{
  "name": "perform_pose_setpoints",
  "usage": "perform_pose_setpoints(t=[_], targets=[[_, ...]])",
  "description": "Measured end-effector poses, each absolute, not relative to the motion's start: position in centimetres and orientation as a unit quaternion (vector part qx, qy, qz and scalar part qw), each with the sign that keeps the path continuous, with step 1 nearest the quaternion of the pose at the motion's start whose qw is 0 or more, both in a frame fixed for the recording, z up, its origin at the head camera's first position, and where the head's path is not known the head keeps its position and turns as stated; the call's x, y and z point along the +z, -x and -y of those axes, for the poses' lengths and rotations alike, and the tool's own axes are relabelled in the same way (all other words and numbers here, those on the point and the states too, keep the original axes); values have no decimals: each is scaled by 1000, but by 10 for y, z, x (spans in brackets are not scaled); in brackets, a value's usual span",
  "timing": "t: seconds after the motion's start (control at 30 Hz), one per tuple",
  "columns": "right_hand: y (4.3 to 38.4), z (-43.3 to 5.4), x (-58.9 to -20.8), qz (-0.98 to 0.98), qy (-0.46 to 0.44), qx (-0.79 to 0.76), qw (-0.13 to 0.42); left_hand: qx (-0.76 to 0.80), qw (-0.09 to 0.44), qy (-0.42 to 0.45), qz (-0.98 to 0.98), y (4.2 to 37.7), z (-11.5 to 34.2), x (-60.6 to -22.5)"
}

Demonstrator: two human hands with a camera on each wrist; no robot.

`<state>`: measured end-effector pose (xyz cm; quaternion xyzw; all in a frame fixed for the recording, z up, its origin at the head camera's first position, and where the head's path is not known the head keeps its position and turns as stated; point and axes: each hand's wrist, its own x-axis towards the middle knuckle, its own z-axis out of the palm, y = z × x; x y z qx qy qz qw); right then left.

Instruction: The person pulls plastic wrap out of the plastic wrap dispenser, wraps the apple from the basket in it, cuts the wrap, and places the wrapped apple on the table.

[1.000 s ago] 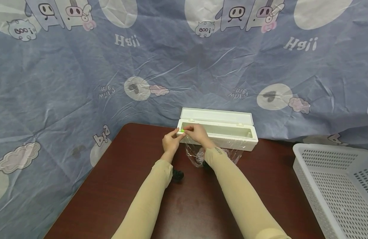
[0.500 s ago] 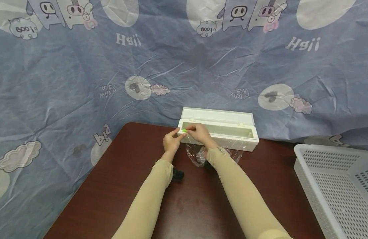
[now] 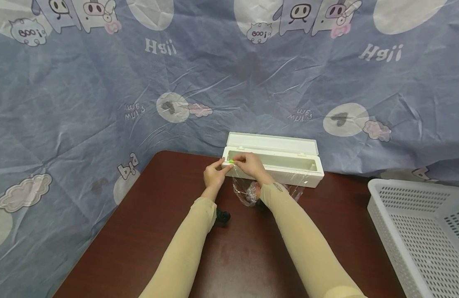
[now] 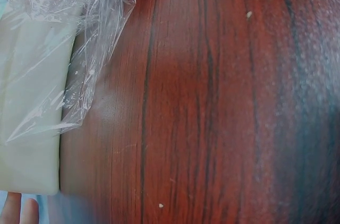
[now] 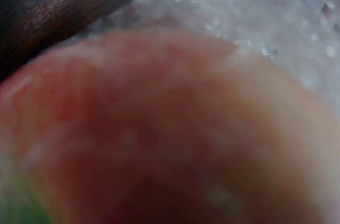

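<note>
A long white cling film box [image 3: 311,179] stands near the table's back edge with its lid [image 3: 272,142] raised. My left hand [image 3: 213,177] holds the box's left end, thumb at the front; two of its fingertips [image 4: 29,212] show beside that end in the left wrist view. My right hand [image 3: 250,166] pinches a small bright green slider [image 3: 231,161] on the front rim, close to the left corner. Clear film [image 4: 101,49] hangs down the box front onto the table. A reddish, rounded thing, perhaps a fruit [image 5: 159,128], fills the right wrist view, blurred and film-covered.
A white perforated basket [image 3: 397,248] stands on the right of the dark red-brown table [image 3: 236,256]. Behind the box hangs a blue-grey printed cloth [image 3: 229,82]. A black device [image 3: 222,216] sits under the left wrist.
The head view has shifted slightly. Both hands stay at the box's left end, and the green slider has shifted at most a little to the right.
</note>
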<state>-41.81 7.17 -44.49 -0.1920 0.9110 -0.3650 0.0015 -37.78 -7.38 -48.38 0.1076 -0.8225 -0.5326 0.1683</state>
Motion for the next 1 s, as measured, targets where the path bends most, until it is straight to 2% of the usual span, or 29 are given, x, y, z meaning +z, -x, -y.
perform_pose_setpoints(t=[0.23,1.0], targets=[[418,-73,-443,-911,191,-365,11,-521,167,-108,830,379,74,-483],[418,-83,-442,-920,235,-313,-22,-518,165,-119,831,379,75,-483]])
